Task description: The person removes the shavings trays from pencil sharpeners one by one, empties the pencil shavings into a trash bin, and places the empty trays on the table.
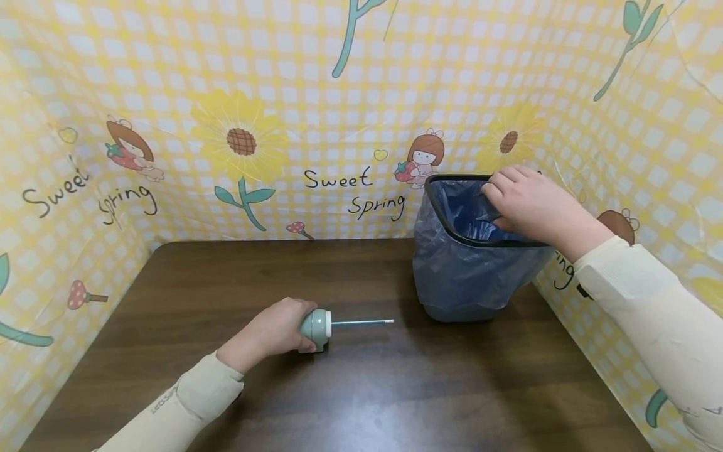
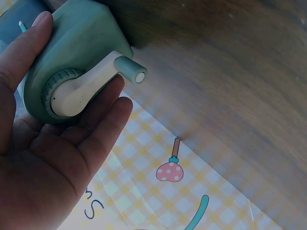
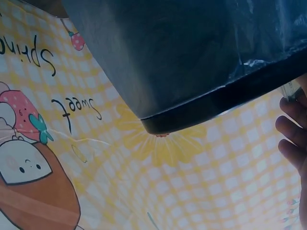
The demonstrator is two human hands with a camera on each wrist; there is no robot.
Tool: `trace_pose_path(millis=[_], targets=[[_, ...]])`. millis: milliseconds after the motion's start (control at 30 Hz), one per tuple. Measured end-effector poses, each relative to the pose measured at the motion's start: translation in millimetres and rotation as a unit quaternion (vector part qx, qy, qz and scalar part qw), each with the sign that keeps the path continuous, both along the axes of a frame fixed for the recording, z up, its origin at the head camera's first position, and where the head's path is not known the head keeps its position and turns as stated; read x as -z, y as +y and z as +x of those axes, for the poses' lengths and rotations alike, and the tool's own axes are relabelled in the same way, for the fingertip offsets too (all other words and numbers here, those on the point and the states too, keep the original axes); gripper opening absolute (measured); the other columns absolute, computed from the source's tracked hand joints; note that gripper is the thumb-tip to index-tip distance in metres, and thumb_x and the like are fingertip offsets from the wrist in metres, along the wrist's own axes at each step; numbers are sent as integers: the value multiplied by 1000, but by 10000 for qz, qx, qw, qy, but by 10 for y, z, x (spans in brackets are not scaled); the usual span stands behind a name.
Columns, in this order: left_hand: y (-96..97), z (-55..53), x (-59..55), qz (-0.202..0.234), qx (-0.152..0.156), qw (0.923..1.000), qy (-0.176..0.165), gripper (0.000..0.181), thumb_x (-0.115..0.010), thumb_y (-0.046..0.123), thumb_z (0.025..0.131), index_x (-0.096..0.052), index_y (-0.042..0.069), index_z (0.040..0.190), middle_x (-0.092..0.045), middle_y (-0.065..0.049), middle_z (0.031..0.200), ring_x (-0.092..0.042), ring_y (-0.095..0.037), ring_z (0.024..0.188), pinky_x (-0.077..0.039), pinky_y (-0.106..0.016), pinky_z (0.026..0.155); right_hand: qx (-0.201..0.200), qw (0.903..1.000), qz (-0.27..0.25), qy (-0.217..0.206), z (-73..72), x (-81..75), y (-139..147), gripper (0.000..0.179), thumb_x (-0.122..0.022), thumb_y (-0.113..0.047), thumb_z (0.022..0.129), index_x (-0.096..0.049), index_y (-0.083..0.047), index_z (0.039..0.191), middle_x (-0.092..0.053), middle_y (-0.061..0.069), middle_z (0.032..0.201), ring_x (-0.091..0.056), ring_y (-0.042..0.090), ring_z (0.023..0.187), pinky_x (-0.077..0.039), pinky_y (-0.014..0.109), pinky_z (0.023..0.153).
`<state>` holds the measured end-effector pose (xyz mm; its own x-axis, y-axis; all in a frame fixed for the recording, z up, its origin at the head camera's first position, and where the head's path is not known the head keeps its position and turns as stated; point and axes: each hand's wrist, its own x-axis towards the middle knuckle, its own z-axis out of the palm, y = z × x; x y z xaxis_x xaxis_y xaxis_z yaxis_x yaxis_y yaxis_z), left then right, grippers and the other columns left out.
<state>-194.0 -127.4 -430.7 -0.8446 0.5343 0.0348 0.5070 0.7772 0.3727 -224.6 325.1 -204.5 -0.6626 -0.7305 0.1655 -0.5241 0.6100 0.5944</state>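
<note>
On the table, my left hand (image 1: 273,329) grips a green hand-crank pencil sharpener (image 1: 317,328). A light-blue pencil (image 1: 361,322) sticks out of its white front, pointing right. The left wrist view shows the sharpener's cream crank arm (image 2: 79,91) and green knob (image 2: 129,69) beside my fingers. My right hand (image 1: 522,204) is over the mouth of a trash bin (image 1: 460,314) with a blue plastic liner (image 1: 474,270). In the right wrist view its fingers (image 3: 292,129) hold a small see-through piece (image 3: 289,91), mostly hidden, so its kind is unclear.
The bin stands at the table's back right, its black rim (image 1: 452,229) upward. A brown wooden table (image 1: 226,282) lies beneath. Yellow checked sheeting (image 1: 339,125) with printed flowers and girls walls the back and both sides.
</note>
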Motion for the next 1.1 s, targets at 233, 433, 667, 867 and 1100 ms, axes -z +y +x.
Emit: trace_pose_path(millis=[233,433,667,867,1100], targets=[[-2,11,6,12,-26,10000,-8,56,-98,26,65,-69,8,109,-67,3,90,-59,-12,77,-54,-35,72,172,9972,-709,-180,8,12,-13,65,-90,-31,78,-62,6,123,-65,24,117,-59,42,114,-43,60,107],[-9,19,15,46,-35,10000,4,53,-98,27,64,-70,10,106,-67,5,87,-59,-11,75,-53,-33,69,426,9899,-1306,-353,28,6,-56,62,-89,-31,79,-63,3,123,-66,21,115,-60,40,112,-42,59,107],[-2,16,10,61,-37,10000,-23,53,-98,26,64,-70,10,106,-67,4,88,-59,-11,75,-54,-33,69,704,9867,-1389,-461,40,-4,-96,62,-88,-32,79,-64,3,124,-66,23,118,-60,41,114,-39,61,110],[0,25,1,51,-24,10000,-21,52,-98,26,64,-69,12,104,-66,6,86,-59,-10,75,-53,-32,69,826,9851,-1442,-445,49,31,-63,63,-89,-34,78,-64,3,123,-66,23,117,-60,41,113,-36,61,113],[-5,22,-16,123,14,9999,-43,50,-98,24,64,-69,11,103,-66,5,85,-58,-11,74,-53,-33,68,978,9801,-1632,-557,41,68,0,61,-88,-34,79,-64,3,122,-67,22,115,-61,39,109,-45,57,102]])
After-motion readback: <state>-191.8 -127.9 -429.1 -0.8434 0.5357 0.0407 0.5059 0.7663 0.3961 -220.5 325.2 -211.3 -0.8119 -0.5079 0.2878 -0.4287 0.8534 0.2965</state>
